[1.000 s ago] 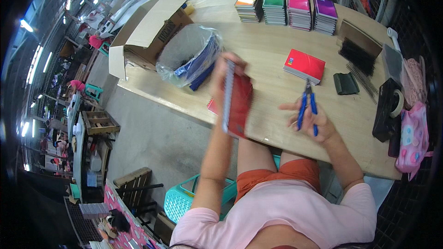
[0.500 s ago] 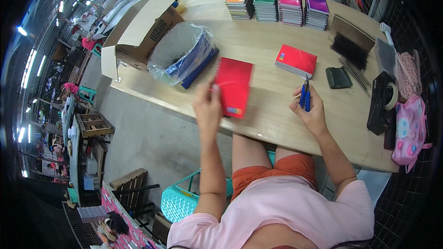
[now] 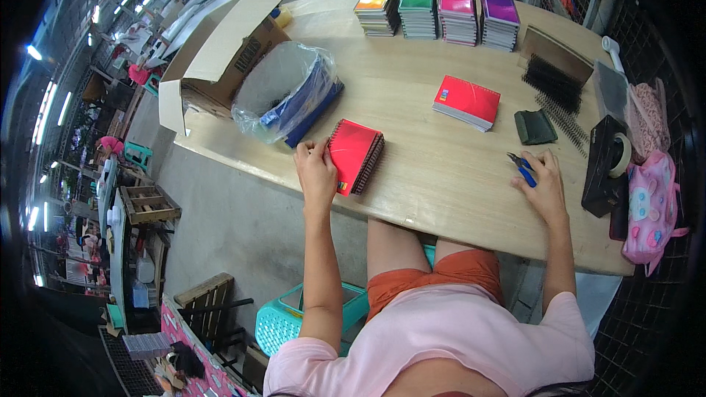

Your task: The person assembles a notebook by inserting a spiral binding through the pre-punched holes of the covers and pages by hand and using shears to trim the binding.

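Note:
My left hand grips the left edge of a red spiral notebook, which lies on top of a small stack near the table's front edge. Dark coil bindings show along the stack's right side. My right hand, over the right part of the table, is closed around blue-handled pliers whose dark jaws point up and left. Farther off sits another red notebook stack with white page edges. Beyond my right hand lies a folded dark green piece.
Yellow, green, pink and purple notebook stacks line the far edge. On the left stand a carton and a plastic-lined blue bin. Loose black coils, a tape dispenser and a pink pouch lie at right.
The red notebook in my left hand has come down onto a stack near the front edge. My right hand has moved right with the pliers, whose jaws now tilt left.

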Demonstrator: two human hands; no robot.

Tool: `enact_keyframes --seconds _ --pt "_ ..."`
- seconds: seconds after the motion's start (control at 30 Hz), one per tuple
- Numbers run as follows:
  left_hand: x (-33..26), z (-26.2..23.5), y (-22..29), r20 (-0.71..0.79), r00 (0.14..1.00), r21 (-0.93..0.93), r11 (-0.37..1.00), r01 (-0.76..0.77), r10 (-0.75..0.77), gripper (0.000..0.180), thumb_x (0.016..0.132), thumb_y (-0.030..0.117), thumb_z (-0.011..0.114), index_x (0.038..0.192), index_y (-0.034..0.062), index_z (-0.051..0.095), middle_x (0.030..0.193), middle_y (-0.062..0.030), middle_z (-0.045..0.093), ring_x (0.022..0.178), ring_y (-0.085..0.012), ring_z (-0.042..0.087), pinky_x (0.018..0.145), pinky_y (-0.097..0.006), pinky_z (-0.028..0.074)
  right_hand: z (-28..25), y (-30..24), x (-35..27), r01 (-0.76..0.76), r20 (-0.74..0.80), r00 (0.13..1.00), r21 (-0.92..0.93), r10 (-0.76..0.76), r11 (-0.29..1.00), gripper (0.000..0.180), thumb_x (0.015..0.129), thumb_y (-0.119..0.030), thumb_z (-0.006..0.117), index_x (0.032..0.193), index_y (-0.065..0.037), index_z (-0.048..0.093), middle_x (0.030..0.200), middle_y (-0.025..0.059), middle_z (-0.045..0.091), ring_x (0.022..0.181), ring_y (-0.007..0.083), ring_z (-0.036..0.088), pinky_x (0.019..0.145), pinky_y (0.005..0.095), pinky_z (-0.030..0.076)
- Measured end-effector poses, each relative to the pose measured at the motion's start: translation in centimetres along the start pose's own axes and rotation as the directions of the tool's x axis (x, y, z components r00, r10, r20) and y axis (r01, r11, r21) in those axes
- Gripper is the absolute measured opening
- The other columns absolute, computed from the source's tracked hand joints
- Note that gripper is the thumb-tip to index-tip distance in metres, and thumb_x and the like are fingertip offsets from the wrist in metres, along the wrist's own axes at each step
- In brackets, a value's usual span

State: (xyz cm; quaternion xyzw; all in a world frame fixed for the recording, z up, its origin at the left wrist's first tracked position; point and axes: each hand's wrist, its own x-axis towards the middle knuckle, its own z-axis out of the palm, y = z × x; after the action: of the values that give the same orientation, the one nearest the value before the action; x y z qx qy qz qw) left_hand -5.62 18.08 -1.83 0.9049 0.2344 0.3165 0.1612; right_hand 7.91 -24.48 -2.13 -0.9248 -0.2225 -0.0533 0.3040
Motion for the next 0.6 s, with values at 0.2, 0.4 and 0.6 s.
enact_keyframes --seconds 0.2,0.4,0.6 --pt "0.3 0.2 -1.6 0.048 0.996 -0.018 0.997 0.076 -0.076 0.025 0.094 0.010 0.056 0.113 0.0067 0.072 0.100 -0.0154 0.058 0.095 -0.0339 0.056 0.084 -0.043 0.047 -0.5 2.4 -0.7 0.037 0.025 0.999 -0.200 -0.033 0.979 0.069 0.064 -0.031 0.086 0.126 -0.009 0.065 0.103 0.0125 0.052 0.101 0.0300 0.051 0.088 0.0437 0.042" --pt "0.6 -0.4 -0.7 0.069 0.997 0.090 0.996 0.029 -0.035 0.027 0.092 0.010 0.059 0.117 0.0078 0.069 0.109 -0.0146 0.059 0.100 -0.0328 0.057 0.085 -0.043 0.047 0.0 3.2 -1.1 0.114 -0.024 0.992 -0.237 -0.123 0.965 0.069 0.063 -0.032 0.085 0.124 -0.008 0.066 0.107 0.0124 0.053 0.103 0.0315 0.051 0.091 0.0440 0.041" --pt "0.6 -2.4 9.4 -0.258 0.952 -0.209 0.952 -0.224 0.167 0.036 0.088 0.007 0.068 0.123 0.0071 0.065 0.118 -0.0159 0.060 0.106 -0.0288 0.061 0.085 -0.040 0.051 -1.6 4.2 0.8 0.015 -0.232 0.973 0.030 -0.008 0.999 0.043 0.076 -0.017 0.079 0.115 -0.004 0.069 0.104 0.0136 0.059 0.102 0.0321 0.058 0.089 0.0407 0.046"
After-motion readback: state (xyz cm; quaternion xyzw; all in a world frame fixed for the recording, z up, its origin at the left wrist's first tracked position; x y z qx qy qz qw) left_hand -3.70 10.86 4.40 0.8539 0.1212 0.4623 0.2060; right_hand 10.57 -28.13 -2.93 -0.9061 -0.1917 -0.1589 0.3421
